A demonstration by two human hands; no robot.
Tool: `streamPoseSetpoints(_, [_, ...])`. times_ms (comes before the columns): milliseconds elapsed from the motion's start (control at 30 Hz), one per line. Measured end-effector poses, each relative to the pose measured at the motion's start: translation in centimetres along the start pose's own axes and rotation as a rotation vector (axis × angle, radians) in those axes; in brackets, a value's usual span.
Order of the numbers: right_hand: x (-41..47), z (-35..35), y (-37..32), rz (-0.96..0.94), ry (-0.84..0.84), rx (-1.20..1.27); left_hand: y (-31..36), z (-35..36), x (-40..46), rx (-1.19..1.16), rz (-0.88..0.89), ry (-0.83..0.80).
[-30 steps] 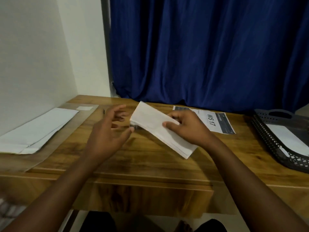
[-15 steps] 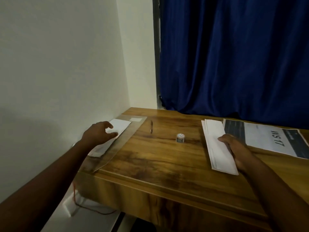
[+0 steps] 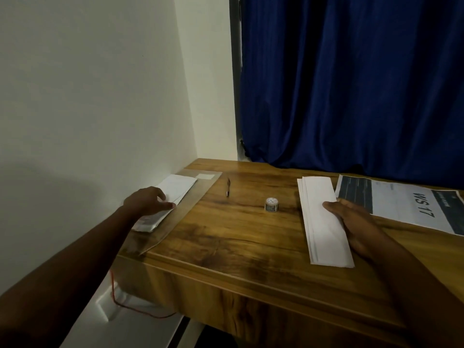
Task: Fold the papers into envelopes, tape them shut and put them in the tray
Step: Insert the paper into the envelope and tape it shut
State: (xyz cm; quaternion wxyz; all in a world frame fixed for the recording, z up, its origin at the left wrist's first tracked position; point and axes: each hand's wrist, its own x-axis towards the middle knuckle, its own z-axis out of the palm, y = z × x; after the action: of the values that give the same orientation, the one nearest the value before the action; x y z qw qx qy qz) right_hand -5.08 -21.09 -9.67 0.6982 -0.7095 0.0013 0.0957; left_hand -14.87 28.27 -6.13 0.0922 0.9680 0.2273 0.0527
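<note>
Since half a second ago little has been moved: the view has been brought slightly closer, and the left hand (image 3: 148,200) has been settled further onto the stack of loose papers (image 3: 173,194) at the table's (image 3: 226,242) left edge, against the wall. Nearest, on the right, the folded envelope (image 3: 324,222) lies flat on the table, held down along its right edge by the right hand (image 3: 351,222), whose fingers (image 3: 331,205) are kept straight and pressed together on the paper rather than curled round it. Further left, the left hand's fingers are laid loosely curved over the top sheet, thumb and fingertips touching it; whether a sheet is already pinched cannot be told. Between the hands, a small roll of tape (image 3: 271,204) stands upright on the bare wood, well apart from both, and a pen (image 3: 228,187) lies beyond it. At the far right a printed sheet marked WS 17 (image 3: 406,204) lies just beside the envelope. No tray is in view. It is judged that a fresh sheet is being fetched, while the folded envelope seems not yet taped.
</note>
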Motion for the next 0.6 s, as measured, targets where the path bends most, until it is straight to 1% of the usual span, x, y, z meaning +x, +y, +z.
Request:
streamPoseSetpoints(233, [0.4, -0.2, 0.3, -0.010, -0.007, 0.033, 0.7, -0.4, 0.1, 0.122, 0.013, 0.047])
streamPoseSetpoints(333, [0.3, -0.2, 0.3, -0.007, -0.011, 0.049, 0.8, -0.4, 0.3, 0.132, -0.014, 0.049])
streamPoseSetpoints(400, [0.3, -0.2, 0.4, -0.015, -0.002, 0.057, 0.8, -0.7, 0.5, 0.106, -0.038, 0.079])
streamPoseSetpoints(467, [0.4, -0.2, 0.4, -0.023, 0.011, 0.069, 1.0, -1.7, 0.5, 0.087, -0.061, 0.159])
streamPoseSetpoints(533, [0.5, -0.1, 0.4, -0.028, 0.023, 0.088, 1.4, -3.5, 0.2, 0.081, -0.068, 0.283])
streamPoseSetpoints(600, [0.5, 0.0, 0.3, -0.031, 0.027, 0.102, 2.2, -5.7, -0.1, -0.028, -0.022, 0.409])
